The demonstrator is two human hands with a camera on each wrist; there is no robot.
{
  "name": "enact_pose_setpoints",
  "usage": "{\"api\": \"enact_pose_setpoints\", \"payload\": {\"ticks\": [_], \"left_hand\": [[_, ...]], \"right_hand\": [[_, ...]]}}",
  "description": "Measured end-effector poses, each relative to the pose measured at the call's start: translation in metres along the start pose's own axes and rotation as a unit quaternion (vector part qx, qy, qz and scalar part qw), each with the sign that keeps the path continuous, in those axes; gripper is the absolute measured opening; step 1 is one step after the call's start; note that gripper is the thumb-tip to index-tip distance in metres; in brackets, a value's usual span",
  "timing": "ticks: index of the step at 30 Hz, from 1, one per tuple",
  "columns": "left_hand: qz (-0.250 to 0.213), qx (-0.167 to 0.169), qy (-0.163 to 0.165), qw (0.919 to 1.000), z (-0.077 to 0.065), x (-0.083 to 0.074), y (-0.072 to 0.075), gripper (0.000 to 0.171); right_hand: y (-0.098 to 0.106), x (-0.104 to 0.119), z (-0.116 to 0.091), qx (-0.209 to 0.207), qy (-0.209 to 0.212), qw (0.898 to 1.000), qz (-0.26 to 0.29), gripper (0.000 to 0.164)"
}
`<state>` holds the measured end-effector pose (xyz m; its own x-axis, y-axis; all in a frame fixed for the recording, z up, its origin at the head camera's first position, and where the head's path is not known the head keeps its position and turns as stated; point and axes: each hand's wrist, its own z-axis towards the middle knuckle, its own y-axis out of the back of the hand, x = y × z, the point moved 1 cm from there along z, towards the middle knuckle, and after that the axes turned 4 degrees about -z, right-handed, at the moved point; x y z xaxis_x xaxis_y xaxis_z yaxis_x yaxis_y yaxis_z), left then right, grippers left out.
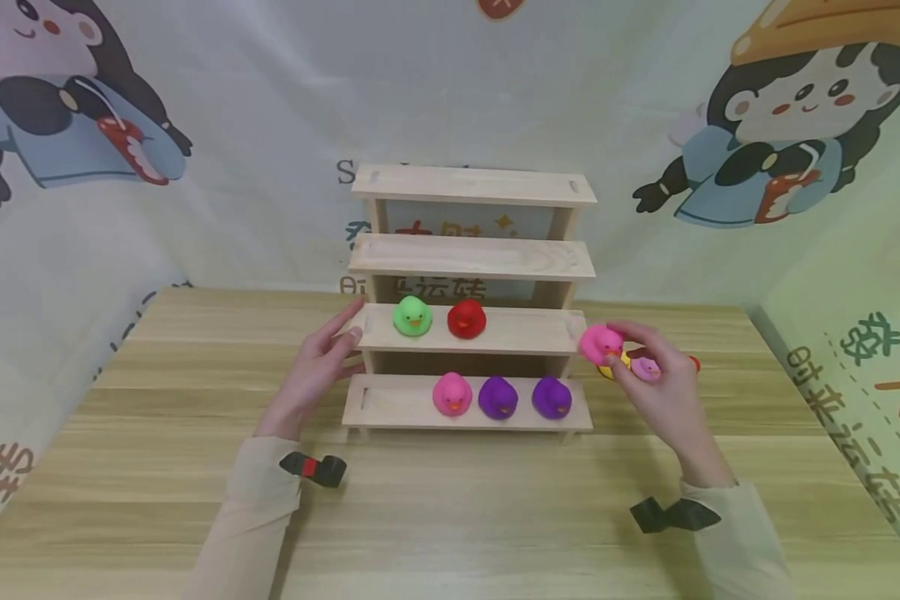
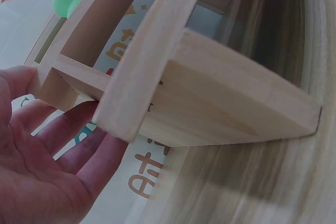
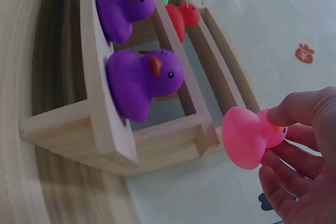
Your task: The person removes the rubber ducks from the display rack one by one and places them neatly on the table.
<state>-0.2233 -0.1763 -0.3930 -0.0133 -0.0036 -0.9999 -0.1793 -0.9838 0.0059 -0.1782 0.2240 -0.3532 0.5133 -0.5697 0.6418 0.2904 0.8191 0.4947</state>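
Note:
At the left end of the wooden tiered shelf (image 1: 465,258), my left hand (image 1: 317,367) rests with its fingers extended against the second tier from the bottom. The thumb touches the tier's end, and the other fingers reach behind and beneath it in the left wrist view. My right hand (image 1: 663,387) pinches a pink rubber duck (image 1: 600,343) by its head, just off that tier's right end. A green duck (image 1: 412,317) and a red duck (image 1: 467,319) sit on this tier. Below them stand another pink duck (image 1: 452,394) and two purple ducks (image 3: 142,82).
Partly hidden behind my right hand, a yellow duck (image 1: 615,367) and a light pink duck (image 1: 647,369) lie on the wood-grain table (image 1: 450,508). A bit of red shows beside them. Printed cloth (image 1: 450,83) hangs behind the shelf and along the sides.

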Motion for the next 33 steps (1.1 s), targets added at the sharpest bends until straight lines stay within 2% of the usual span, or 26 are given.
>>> {"api": "enact_pose_setpoints", "payload": {"ticks": [16, 24, 33], "left_hand": [[0.002, 0.001, 0.000, 1.0000, 0.000, 0.000, 0.000, 0.050], [-0.008, 0.001, -0.007, 0.9999, 0.000, 0.001, 0.001, 0.049], [-0.007, -0.007, -0.005, 0.9999, 0.000, 0.001, 0.001, 0.049]], "right_hand": [[0.008, -0.017, -0.014, -0.010, -0.009, 0.999, 0.031, 0.039], [0.013, -0.026, -0.019, -0.003, -0.014, 1.000, -0.003, 0.039], [0.017, -0.032, -0.027, 0.031, -0.036, 0.998, -0.049, 0.037]]}}
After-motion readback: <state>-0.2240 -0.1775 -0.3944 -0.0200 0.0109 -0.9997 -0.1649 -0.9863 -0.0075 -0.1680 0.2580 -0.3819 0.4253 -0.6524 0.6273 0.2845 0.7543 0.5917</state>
